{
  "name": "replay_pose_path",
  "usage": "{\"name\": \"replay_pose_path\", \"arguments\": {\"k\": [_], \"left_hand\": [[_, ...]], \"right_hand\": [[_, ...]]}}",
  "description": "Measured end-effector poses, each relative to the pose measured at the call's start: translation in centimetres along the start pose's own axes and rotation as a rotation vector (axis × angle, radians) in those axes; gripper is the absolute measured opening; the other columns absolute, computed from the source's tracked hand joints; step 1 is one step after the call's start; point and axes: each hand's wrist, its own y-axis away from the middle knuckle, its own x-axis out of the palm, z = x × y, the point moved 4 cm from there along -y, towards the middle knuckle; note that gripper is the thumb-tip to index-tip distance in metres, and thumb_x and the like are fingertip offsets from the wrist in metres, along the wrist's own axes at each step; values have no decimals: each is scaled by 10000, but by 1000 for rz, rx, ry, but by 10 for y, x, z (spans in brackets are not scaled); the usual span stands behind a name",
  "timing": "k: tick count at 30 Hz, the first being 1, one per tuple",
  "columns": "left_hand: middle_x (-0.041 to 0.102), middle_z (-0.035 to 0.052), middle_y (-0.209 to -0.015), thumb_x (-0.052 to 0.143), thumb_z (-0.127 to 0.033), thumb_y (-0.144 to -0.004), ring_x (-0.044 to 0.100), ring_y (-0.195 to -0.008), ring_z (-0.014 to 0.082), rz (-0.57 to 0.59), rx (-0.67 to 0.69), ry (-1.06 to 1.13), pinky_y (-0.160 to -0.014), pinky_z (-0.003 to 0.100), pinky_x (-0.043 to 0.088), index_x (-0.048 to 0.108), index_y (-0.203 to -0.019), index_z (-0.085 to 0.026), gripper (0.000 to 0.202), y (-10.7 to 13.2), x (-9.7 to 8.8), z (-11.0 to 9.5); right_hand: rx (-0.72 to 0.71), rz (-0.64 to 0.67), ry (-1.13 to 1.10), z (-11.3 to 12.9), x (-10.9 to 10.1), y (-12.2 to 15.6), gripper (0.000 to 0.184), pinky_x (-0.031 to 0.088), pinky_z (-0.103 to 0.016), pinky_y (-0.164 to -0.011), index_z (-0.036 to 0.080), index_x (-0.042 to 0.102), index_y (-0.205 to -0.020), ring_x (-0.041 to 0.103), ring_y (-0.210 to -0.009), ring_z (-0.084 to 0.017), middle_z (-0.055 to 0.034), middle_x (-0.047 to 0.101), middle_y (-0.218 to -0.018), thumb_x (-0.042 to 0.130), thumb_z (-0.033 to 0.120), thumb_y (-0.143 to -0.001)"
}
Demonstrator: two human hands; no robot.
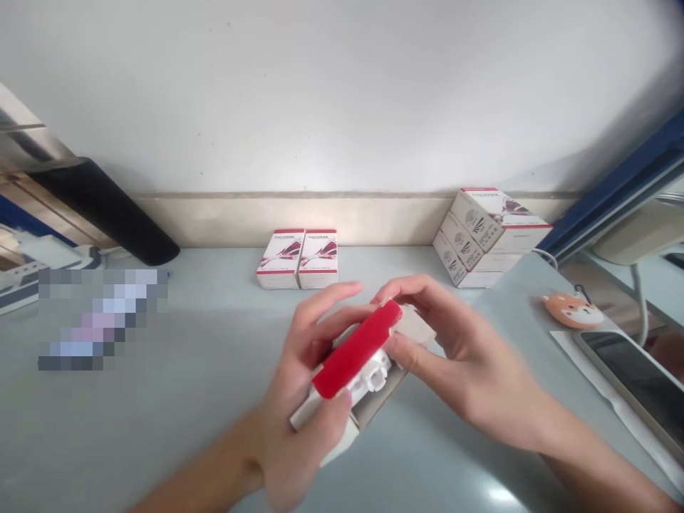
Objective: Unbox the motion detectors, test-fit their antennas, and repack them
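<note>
L hand [296,385] & R hand [470,367] both grip an open card box [380,400] w/ a flat red flap [355,350] & a bumpy white thing [376,375] inside, over the smooth gray table [203,399], w/ 2 small shiny boxes [319,258] behind & 3 stacked packs [481,231] back R.

printed card, white plastic and a smooth, faintly glossy tabletop [214,427]
the open box [339,445] looks like thin paperboard, its red flap [358,349] smooth; the white part [374,377] inside resembles moulded plastic. the stacked boxes [478,242] look like smooth printed card, the phone screen [635,377] dark and glassy, the wall [320,107] smooth with a soft sheen.
</note>
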Motion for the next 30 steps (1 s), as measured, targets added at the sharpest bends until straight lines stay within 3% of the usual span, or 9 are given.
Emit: {"name": "replay_pose_path", "arguments": {"k": [4, 7, 9, 11, 14, 19, 24, 26, 30], "left_hand": [[735, 32, -1193, 654, -357, -932, 741, -932, 276, 79, -137, 192, -812, 420, 603, 498, -1460, -419, 555, -10, -4, 1], [755, 57, -1088, 629, -489, -954, 752, -937, 286, 86, -225, 283, -773, 389, 604, 556, -1396, -346, 470, -16, -7, 6], [764, 77, -1064, 594, -595, -973, 761, -908, 276, 104, -228, 327, -759, 373, 606, 580, -1352, -304, 478, -19, -6, 8], [767, 89, -1069, 590, -664, -971, 764, -884, 266, 161, -187, 356, -755, 375, 611, 580, -1321, -297, 508, -21, -3, 9], [761, 83, -1079, 709, -541, -955, 752, -965, 262, 195, -138, 307, -790, 361, 603, 602, -1271, -296, 414, -22, 0, 10], [722, 81, -1184, 723, -309, -970, 732, -1018, 238, 225, -135, 203, -819, 342, 611, 587, -1368, -334, 421, -20, -1, 6], [660, 90, -1345, 728, -254, -950, 659, -1244, 307, 290, -92, 137, -932, 403, 616, 628, -1341, -345, 414, -17, -7, 7], [648, 90, -1373, 717, -244, -958, 664, -1243, 303, 288, -101, 138, -952, 405, 613, 641, -1327, -333, 387, -18, -10, 11], [606, 91, -1445, 779, -230, -907, 687, -1196, 283, 275, -100, 132, -922, 362, 621, 639, -1336, -328, 461, -18, -11, 10]], "right_hand": [[-83, -58, -4, -5, 5, 3, 188, 555, -344, -1003, 301, 599, -1223, 663, -1081, -195, -32, 680, -1154, 611, 363, -1047], [-131, -40, -125, -12, 9, 4, 318, 550, -377, -1005, 285, 599, -1254, 631, -1115, -233, -73, 646, -1192, 554, 524, -1048], [-81, 30, -270, -18, 12, 3, 373, 563, -375, -963, 285, 616, -1245, 629, -1100, -237, -79, 634, -1193, 466, 576, -1065], [4, 104, -374, -20, 16, 3, 302, 574, -340, -889, 291, 634, -1208, 624, -1030, -213, -58, 612, -1131, 506, 523, -1064], [100, 141, -418, -18, 20, 4, 182, 565, -289, -805, 292, 645, -1166, 573, -911, -175, -16, 518, -982, 648, 390, -1013], [105, 50, -384, -13, 25, 4, 205, 578, -297, -789, 313, 643, -1225, 564, -878, -173, -9, 480, -938, 613, 324, -1022], [-181, -85, -172, -14, 17, 3, 216, 549, -401, -999, 339, 711, -1196, 598, -1113, -214, -59, 589, -1168, 582, 264, -1041], [-249, -45, -118, -14, 13, 3, 213, 534, -419, -1035, 330, 715, -1207, 577, -1212, -235, -77, 587, -1241, 574, 299, -1050], [-272, 96, -77, -11, 8, 4, 376, 502, -487, -1100, 262, 673, -1244, 544, -1274, -287, -119, 548, -1287, 566, 550, -1027]]}}
